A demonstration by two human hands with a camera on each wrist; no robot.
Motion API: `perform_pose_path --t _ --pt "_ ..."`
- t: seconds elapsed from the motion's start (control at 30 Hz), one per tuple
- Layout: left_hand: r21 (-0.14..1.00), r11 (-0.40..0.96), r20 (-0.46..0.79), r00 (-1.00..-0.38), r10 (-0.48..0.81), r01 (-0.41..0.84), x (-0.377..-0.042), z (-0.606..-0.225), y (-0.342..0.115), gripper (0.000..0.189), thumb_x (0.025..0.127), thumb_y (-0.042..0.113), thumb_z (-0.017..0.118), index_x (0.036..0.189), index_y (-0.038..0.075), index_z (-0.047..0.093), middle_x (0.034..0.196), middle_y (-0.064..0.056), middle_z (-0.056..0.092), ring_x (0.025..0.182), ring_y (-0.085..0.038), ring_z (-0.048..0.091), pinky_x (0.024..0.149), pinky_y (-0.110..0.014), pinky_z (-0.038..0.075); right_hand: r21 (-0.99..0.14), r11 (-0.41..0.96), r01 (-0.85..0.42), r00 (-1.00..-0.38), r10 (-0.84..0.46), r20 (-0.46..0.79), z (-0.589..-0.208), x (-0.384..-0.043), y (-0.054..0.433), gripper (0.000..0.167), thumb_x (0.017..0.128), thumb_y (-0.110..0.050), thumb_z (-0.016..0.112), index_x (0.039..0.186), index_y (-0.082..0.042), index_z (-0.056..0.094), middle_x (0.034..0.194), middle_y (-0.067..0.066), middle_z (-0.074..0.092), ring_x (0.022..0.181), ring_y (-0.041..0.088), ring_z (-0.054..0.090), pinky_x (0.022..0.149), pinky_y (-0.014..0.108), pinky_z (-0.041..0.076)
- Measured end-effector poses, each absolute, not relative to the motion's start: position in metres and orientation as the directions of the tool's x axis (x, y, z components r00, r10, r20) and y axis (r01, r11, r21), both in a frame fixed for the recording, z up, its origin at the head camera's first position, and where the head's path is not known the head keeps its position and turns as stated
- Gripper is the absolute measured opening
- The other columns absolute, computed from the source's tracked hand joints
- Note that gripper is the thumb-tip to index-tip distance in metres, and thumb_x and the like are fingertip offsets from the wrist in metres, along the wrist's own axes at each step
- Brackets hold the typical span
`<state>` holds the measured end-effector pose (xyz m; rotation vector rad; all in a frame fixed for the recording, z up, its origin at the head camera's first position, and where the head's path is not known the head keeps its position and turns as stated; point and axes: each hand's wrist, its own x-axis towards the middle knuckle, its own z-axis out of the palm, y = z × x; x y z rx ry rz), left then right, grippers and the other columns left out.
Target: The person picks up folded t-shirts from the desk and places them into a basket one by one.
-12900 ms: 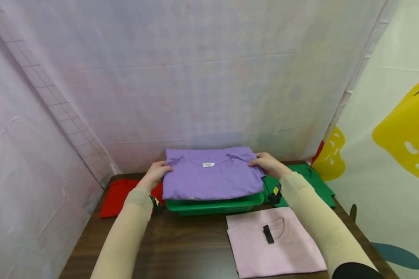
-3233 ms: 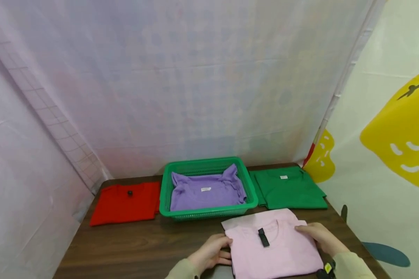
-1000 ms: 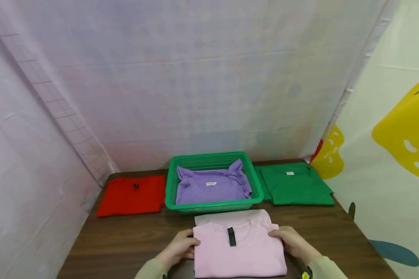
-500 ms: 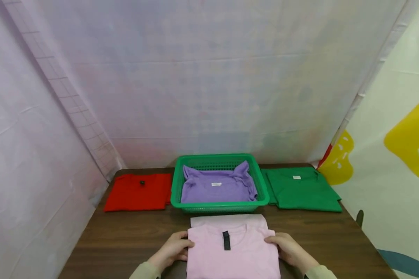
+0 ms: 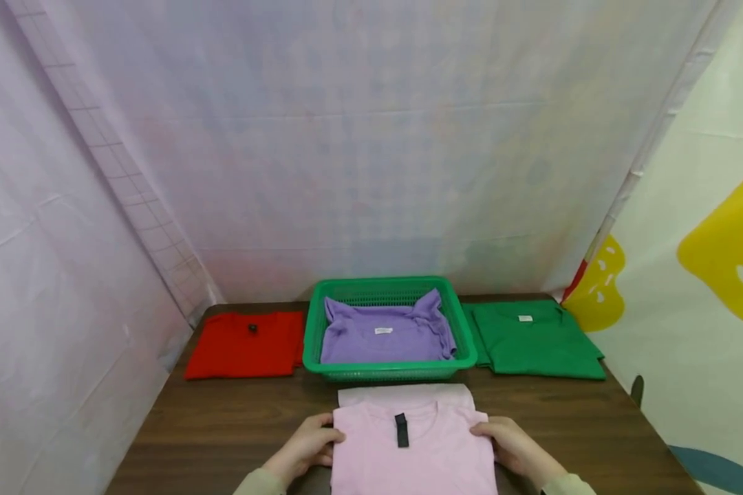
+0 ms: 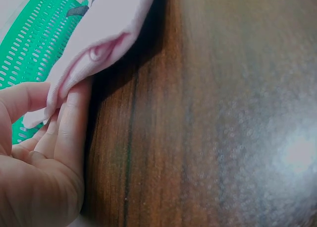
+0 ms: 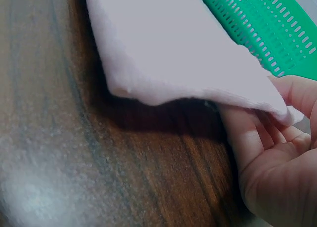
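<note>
A folded pink T-shirt (image 5: 433, 454) with a black neck label (image 5: 402, 430) lies at the front of the table, directly before the basket. My left hand (image 5: 306, 443) pinches its left edge, thumb on top and fingers underneath. On the opposite edge, my right hand (image 5: 517, 447) grips the shirt in the same way. Both wrist views show the fingers tucked beneath the pink cloth (image 6: 99, 43), close over the wood. Behind it stands a green basket (image 5: 390, 373) with a folded purple T-shirt (image 5: 384, 344) lying inside.
To the basket's left lies a folded red shirt (image 5: 244, 350). A folded green T-shirt (image 5: 535, 344) lies on its right, near the table's right edge. A pale patterned curtain (image 5: 371, 151) hangs behind the brown wooden table (image 5: 223, 426).
The purple shirt, held over the basket earlier, now lies in it. The pink shirt has shifted left from the right front to before the basket, with both hands holding it; little differs over the last half second.
</note>
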<state>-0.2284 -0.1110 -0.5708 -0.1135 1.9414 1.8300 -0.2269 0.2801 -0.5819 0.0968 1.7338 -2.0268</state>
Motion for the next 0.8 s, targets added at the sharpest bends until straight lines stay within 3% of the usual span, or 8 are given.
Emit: perform_pose_path --t 0.23,0.8 --pt "0.927 0.086 -0.374 -0.888 0.268 -0.364 -0.226 -0.572 -0.111 0.058 0.082 0.003 0.063 0.133 -0.015 0.042 0.077 -0.008 0.065 0.055 -0.013 0.062 0.051 -0.027 0.054 -0.915 -0.09 0.393 -0.883 -0.316 -0.348 -0.581 -0.228 0.28 0.016 0.088 -0.004 0.057 0.102 0.003 0.062 0.09 0.005 0.067 0.084 0.016 0.064 0.075 0.033 0.054" --pt "0.936 0.045 -0.346 -0.897 0.275 -0.348 -0.223 -0.565 -0.115 0.062 0.081 0.003 0.062 0.134 -0.019 0.037 0.084 -0.009 0.067 0.062 -0.015 0.065 0.055 -0.03 0.056 -0.944 -0.031 0.328 -0.899 -0.316 -0.302 -0.562 -0.227 0.274 0.021 0.089 -0.005 0.057 0.105 0.008 0.061 0.086 0.005 0.067 0.079 0.016 0.065 0.07 0.033 0.055"
